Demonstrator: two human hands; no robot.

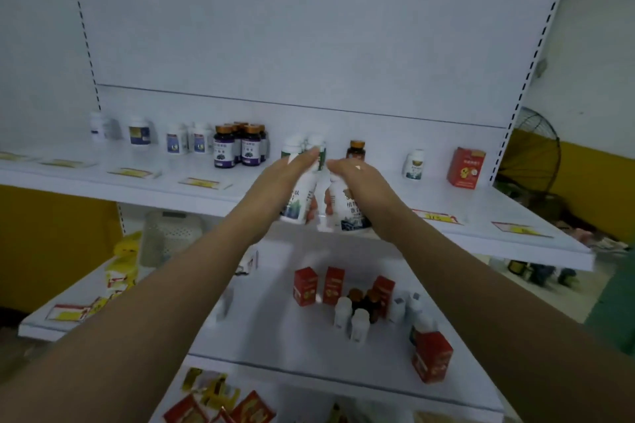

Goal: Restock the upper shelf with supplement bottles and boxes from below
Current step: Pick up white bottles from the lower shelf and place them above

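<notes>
White bottles (pixel 296 204): two held, left hand (pixel 278 182) one, right hand (pixel 362 182) one.

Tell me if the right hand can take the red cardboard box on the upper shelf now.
Probably not: the right hand grips a white plastic bottle, though the red cardboard box stands unobstructed.

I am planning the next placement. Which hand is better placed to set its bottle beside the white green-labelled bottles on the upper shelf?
Probably the left hand: its fingertips are at the white bottles, and its bottle shows a similar green label. The right hand is nearer the amber bottle.
</notes>
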